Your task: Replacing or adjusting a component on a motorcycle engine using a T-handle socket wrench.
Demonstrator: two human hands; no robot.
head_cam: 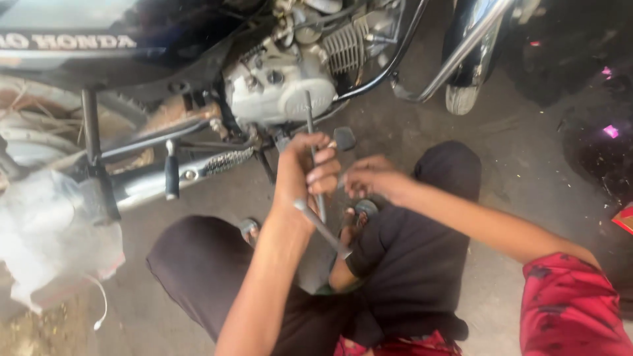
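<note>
Grey concrete floor (pixel 527 165) carries a motorcycle; a crumpled white plastic bag (pixel 46 231) lies far left, beside the footpeg (pixel 171 175). Below the silver engine (pixel 283 82), the left hand (pixel 306 168) is clamped on a T-handle wrench (pixel 315 191). The right hand (pixel 372 178), fingers curled, touches it. A red package corner (pixel 623 217) sits far right.

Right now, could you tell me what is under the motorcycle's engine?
Under the engine are a footpeg, bare concrete floor, and the left hand gripping a metal wrench; the right hand is beside it. The hands cover the wrench's lower joint.
</note>
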